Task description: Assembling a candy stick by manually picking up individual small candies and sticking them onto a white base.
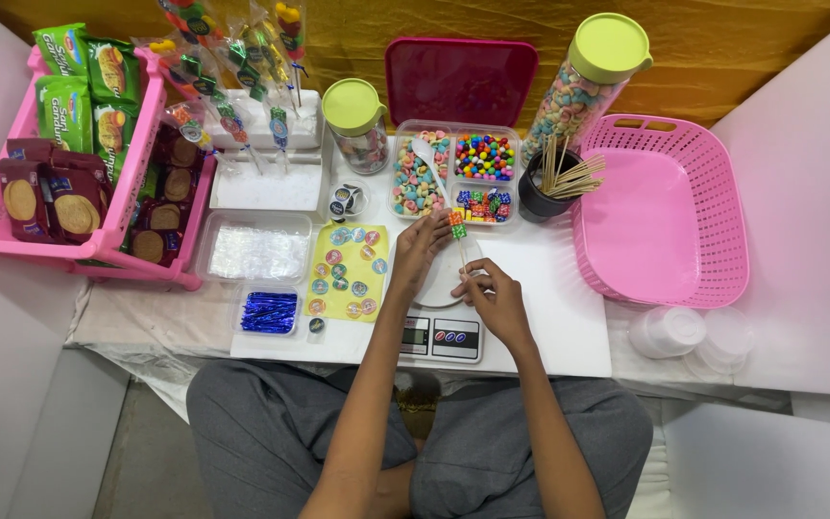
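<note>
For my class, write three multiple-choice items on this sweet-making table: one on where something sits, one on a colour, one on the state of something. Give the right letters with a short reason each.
1. Where is the empty pink basket?
A. Right end of the table
B. Left end of the table
C. On the person's lap

2. What colour is the lid of the tall jar?
A. Red
B. Yellow-green
C. Blue

3. What is the state of the wooden skewer?
A. Lying alone in the basket
B. Standing in the black cup
C. Held over the scale by both hands

Answers: 1 A, it sits right of the black cup. 2 B, its cap is yellow-green. 3 C, the left hand holds its sweets end while the right hand pinches the lower end above the scale.
</note>
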